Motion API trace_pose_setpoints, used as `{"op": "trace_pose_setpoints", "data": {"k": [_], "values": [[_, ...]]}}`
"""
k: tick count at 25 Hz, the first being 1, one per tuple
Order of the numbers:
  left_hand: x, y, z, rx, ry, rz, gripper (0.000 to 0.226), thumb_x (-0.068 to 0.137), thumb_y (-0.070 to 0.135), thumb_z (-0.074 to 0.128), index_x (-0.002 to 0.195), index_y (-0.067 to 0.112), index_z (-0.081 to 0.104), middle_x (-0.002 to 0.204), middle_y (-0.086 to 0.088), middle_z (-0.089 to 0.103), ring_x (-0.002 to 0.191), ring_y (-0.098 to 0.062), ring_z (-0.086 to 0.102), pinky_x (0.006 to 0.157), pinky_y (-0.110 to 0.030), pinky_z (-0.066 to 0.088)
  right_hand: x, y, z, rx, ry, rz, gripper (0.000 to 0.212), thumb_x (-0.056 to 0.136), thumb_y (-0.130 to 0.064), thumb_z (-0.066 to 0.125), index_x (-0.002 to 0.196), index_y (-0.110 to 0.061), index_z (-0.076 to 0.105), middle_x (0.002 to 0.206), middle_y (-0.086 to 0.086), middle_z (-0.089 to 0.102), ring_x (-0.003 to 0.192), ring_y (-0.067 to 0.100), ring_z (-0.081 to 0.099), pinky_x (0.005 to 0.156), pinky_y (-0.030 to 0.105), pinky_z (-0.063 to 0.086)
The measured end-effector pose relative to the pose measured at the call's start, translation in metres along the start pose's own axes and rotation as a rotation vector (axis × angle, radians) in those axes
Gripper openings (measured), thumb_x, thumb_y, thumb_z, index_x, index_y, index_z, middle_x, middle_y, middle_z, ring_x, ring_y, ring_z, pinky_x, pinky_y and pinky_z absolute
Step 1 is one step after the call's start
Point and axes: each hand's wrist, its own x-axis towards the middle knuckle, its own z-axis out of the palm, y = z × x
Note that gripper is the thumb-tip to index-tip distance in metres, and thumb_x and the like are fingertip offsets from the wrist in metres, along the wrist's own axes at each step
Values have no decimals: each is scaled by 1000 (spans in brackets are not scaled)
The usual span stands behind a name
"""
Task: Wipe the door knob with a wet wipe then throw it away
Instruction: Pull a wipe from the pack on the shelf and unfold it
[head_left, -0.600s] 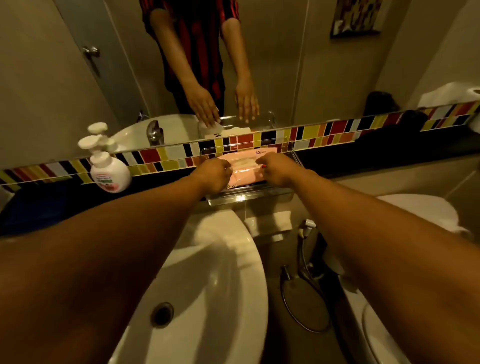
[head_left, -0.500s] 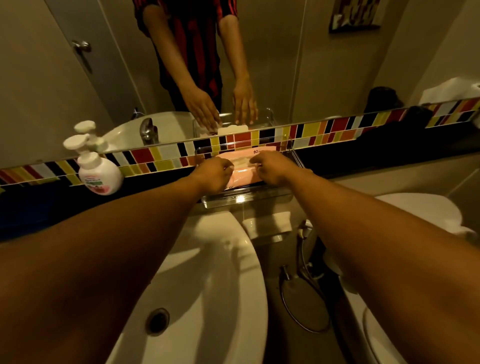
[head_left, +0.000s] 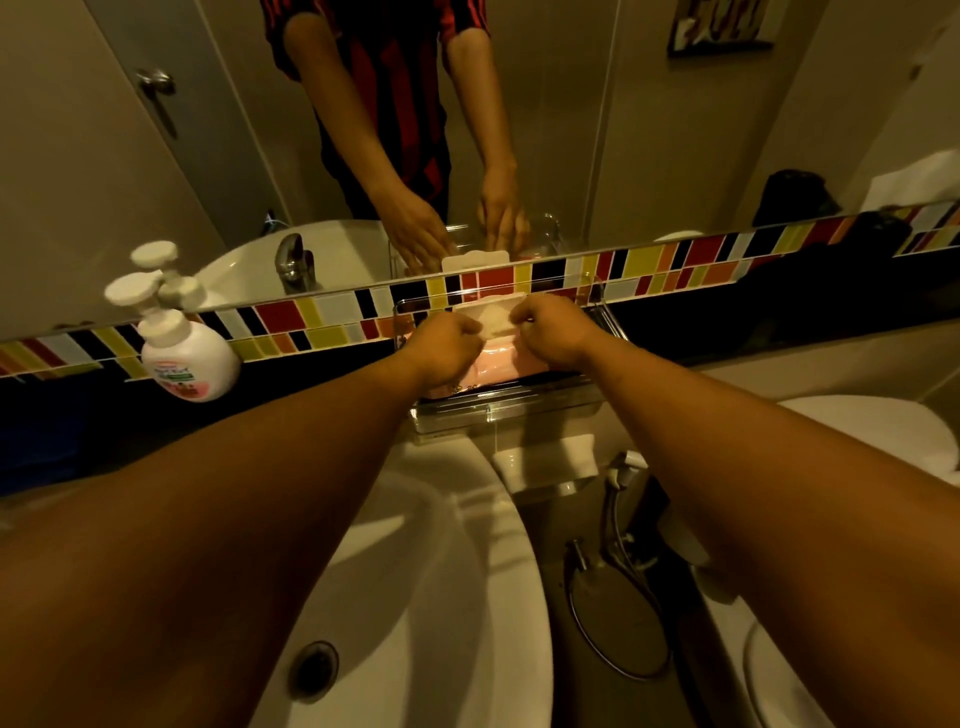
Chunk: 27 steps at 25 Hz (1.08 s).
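A pink wet wipe pack (head_left: 493, 366) lies in a clear plastic tray (head_left: 498, 415) on the ledge under the mirror. Its white flap (head_left: 491, 318) stands lifted between my hands. My left hand (head_left: 447, 343) is closed on the pack's left end. Fingers of my right hand (head_left: 553, 332) pinch the flap's right side. No wipe shows outside the pack. The metal door knob (head_left: 155, 80) appears only as a reflection in the mirror, top left.
A white pump soap bottle (head_left: 184, 348) stands on the ledge at left. The white sink (head_left: 415, 597) is below my arms, a toilet (head_left: 883, 431) to the right, a spray hose (head_left: 618, 571) between them. A coloured tile strip (head_left: 675, 260) runs along the mirror's base.
The pack's white flap has been peeled up; earlier it lay flat under my hands. Both hands stay at the pack, and the view has shifted slightly.
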Motion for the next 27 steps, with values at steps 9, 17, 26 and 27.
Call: {"op": "trace_pose_setpoints", "data": {"k": [9, 17, 26, 27], "values": [[-103, 32, -75, -190, 345, 26, 32, 83, 3, 70, 115, 6, 67, 93, -10, 67, 85, -18, 63, 72, -28, 53, -75, -72, -45, 276, 205, -83, 20, 85, -2, 68, 104, -7, 72, 99, 7, 69, 88, 19, 64, 80, 35, 54], [-324, 11, -160, -79, 331, -86, 22, 93, 23, 57, 73, 14, 58, 74, -8, 55, 72, -21, 51, 63, -29, 37, -245, -198, -57, 273, 39, -259, 14, 93, -11, 60, 98, -3, 71, 83, 12, 66, 73, 24, 60, 73, 44, 57], [-587, -6, -190, -545, 523, -168, 17, 95, 3, 50, 103, 14, 59, 103, -18, 66, 67, -27, 67, 62, -34, 54, -444, -313, -20, 552, -133, -311, 26, 94, -8, 56, 118, -7, 66, 101, 9, 65, 76, 13, 63, 63, 24, 54], [-609, -6, -192, -533, 520, -196, 21, 95, 1, 48, 106, 11, 63, 103, -20, 67, 66, -24, 67, 62, -33, 54, -457, -324, -16, 577, -156, -318, 23, 94, -6, 56, 114, -8, 68, 102, 9, 65, 80, 16, 64, 66, 27, 57]]}}
